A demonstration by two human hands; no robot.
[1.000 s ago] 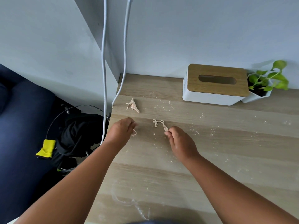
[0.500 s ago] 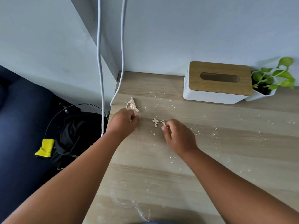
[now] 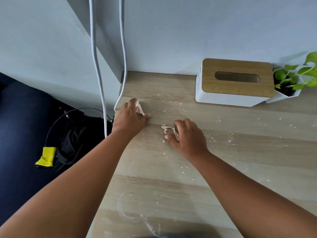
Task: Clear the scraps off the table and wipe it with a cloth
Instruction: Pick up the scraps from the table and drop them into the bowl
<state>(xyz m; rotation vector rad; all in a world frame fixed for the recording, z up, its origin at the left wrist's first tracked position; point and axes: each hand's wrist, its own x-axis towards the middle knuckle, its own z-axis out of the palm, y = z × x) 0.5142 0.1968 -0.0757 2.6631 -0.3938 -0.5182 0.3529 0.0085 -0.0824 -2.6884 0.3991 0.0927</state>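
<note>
Left hand point(image 3: 130, 117) at the desk's point(image 3: 240, 160) far-left edge, grip spread wide around a crumpled scrap point(image 3: 139, 109), fingertips touching but not closed on it. Right hand point(image 3: 188, 136) nearer the middle, grip loosely curled, thumb and fingers closing on a stringy scrap point(image 3: 169, 129) lying on the desk. Crumbs point(image 3: 221, 138) scattered right. Tissue box point(image 3: 235, 83) far right

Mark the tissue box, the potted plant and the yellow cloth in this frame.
tissue box point(image 3: 237, 78): head view, on its wooden lid beside the slot.
potted plant point(image 3: 289, 78): head view, on a green leaf above the white pot.
yellow cloth point(image 3: 46, 157): head view, on the middle of the fabric.
</note>
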